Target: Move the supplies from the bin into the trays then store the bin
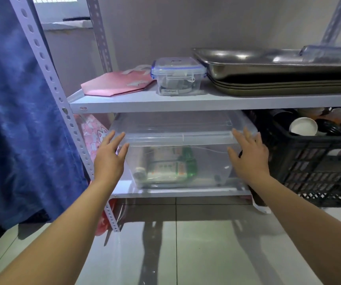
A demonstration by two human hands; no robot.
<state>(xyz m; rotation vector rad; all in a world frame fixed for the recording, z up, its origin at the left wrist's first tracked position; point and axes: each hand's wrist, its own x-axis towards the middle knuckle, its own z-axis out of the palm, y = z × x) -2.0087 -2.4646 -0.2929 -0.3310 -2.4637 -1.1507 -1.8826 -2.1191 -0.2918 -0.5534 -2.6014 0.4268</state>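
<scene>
A clear plastic bin with a lid sits on the lower shelf of a metal rack. Green and white packets and a small roll show through its wall. My left hand is at the bin's left front corner, fingers spread and touching the rim. My right hand is at the right front corner, fingers apart against the side. Neither hand grips anything. A stack of steel trays rests on the upper shelf at the right.
The upper shelf also carries a small clip-lid box and a pink paper bag. A black crate with cups stands right of the bin. A blue cloth hangs at left. Glossy floor tiles lie below.
</scene>
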